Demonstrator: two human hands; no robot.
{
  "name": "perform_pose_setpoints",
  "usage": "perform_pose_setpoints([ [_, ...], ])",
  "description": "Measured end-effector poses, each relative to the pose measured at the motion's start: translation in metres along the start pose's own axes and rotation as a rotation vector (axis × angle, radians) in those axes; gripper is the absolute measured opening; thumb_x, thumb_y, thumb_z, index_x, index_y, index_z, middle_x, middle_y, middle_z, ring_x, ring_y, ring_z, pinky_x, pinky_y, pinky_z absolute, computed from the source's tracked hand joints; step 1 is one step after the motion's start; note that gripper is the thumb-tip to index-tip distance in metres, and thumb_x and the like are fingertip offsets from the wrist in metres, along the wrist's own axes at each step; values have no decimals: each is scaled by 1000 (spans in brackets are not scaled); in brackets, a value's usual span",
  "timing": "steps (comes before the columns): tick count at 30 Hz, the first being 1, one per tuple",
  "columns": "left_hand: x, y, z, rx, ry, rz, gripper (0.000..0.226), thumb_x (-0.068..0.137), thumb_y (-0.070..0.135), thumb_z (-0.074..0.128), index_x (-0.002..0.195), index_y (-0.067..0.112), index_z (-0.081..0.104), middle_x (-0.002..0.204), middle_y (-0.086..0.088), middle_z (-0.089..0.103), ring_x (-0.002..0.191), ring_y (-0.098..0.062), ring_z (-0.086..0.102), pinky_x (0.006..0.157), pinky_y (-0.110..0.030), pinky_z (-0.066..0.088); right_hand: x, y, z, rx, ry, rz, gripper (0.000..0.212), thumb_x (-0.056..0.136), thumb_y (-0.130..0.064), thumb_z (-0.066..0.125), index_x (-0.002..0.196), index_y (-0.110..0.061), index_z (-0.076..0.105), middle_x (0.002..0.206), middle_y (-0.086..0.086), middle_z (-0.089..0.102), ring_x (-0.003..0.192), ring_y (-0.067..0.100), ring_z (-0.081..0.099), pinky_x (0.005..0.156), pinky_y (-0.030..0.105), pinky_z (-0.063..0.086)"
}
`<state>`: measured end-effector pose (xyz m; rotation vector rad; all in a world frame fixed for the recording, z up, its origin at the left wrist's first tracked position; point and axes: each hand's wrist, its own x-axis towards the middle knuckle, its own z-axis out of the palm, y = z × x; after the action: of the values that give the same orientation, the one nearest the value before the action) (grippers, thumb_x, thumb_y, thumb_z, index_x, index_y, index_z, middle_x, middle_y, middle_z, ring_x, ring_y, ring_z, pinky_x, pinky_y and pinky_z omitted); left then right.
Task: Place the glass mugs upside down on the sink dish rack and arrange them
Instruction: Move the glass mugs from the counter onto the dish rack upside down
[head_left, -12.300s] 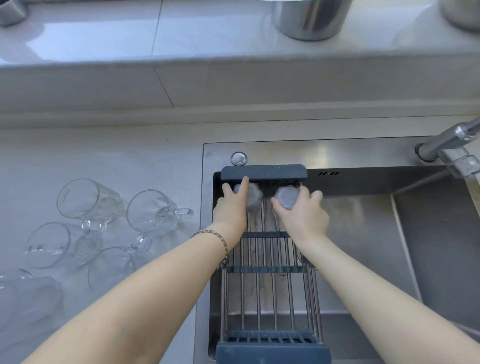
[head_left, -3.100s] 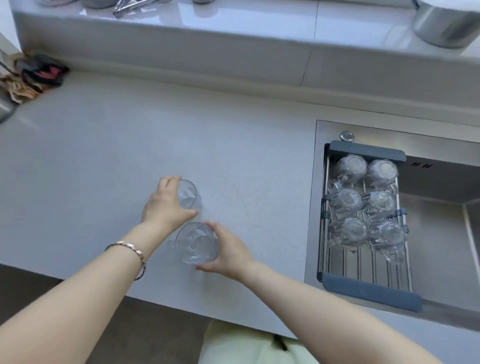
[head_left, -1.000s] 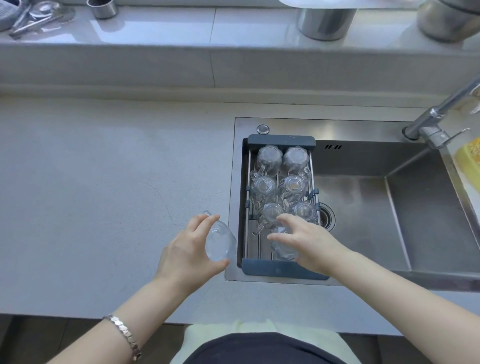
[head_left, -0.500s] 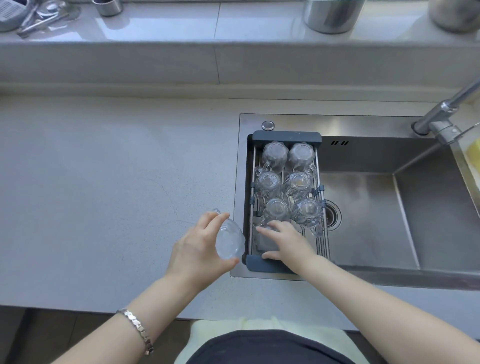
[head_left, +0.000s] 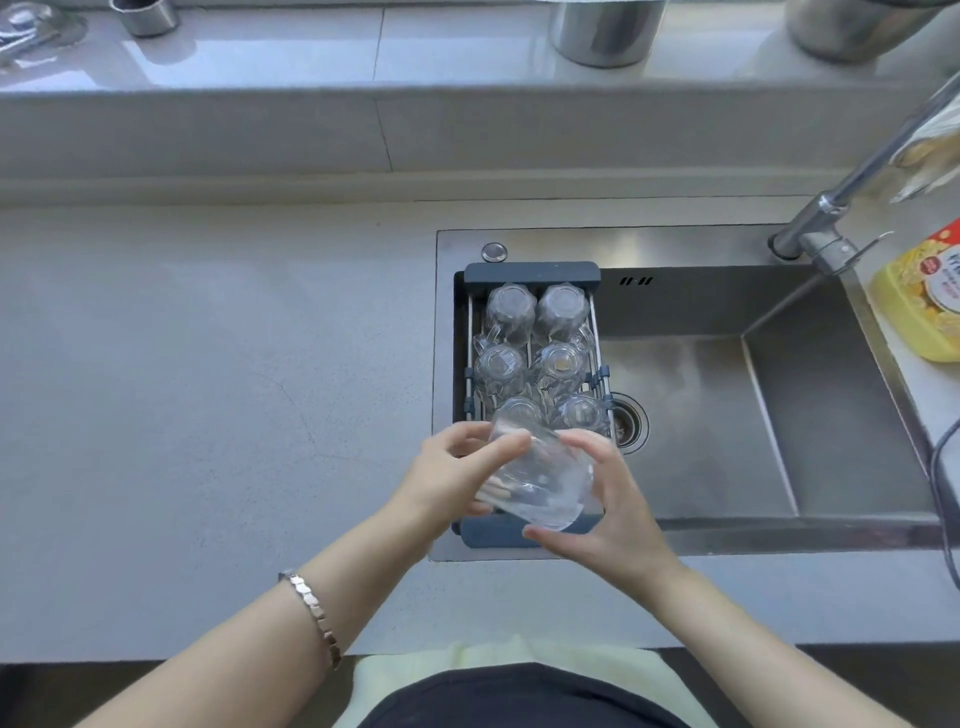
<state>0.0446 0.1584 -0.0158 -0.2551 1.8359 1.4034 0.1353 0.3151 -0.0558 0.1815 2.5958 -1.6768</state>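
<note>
A dish rack (head_left: 530, 271) with dark grey end bars spans the left side of the steel sink. Several glass mugs (head_left: 511, 312) stand upside down on it in two columns. Over the rack's near end, a further glass mug (head_left: 535, 480) is held tilted between both hands. My left hand (head_left: 449, 480) grips its left side with the thumb on top. My right hand (head_left: 608, 506) cups its right side and bottom edge. The hands and this mug hide the rack's near rows.
The sink basin (head_left: 727, 415) with its drain (head_left: 631, 423) lies right of the rack. A faucet (head_left: 826, 228) stands at the back right beside a yellow soap bottle (head_left: 924, 291). Steel canisters (head_left: 602, 31) sit on the back ledge. Grey countertop (head_left: 208, 389) stretches left.
My left hand carried its mug from the counter edge to over the rack's near end. My right hand left the mug it had set on the rack and took hold of this one too.
</note>
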Motion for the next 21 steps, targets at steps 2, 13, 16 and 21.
perform_pose_setpoints([
  [2, 9, 0, 17, 8, -120, -40, 51, 82, 53, 60, 121, 19, 58, 118, 7, 62, 99, -22, 67, 63, -26, 59, -5, 4, -17, -34, 97, 8, 74, 56, -34, 82, 114, -53, 41, 120, -23, 46, 114, -9, 45, 94, 2, 34],
  [13, 61, -50, 23, 1548, -123, 413, 58, 89, 29, 57, 141, 19, 33, 145, -3, 39, 127, -29, 44, 99, -40, 39, 20, 19, -28, -597, -159, 419, 70, 66, -32, 73, 128, -34, 41, 120, 0, 46, 106, 24, 56, 84, 29, 45],
  [16, 66, -57, 22, 1578, -104, 411, 60, 91, 27, 57, 143, 19, 29, 143, -6, 40, 122, -30, 48, 96, -39, 41, 31, 15, -16, -764, -223, 464, 68, 68, -28, 68, 128, -31, 37, 117, 8, 43, 106, 32, 54, 83, 33, 46],
  [21, 63, -56, 30, 1547, -75, 359, 56, 90, 19, 55, 140, 12, 31, 137, -13, 42, 116, -32, 50, 92, -40, 43, 43, 6, -10, -867, -263, 573, 65, 70, -26, 70, 125, -25, 37, 120, 14, 39, 104, 36, 54, 81, 35, 48],
])
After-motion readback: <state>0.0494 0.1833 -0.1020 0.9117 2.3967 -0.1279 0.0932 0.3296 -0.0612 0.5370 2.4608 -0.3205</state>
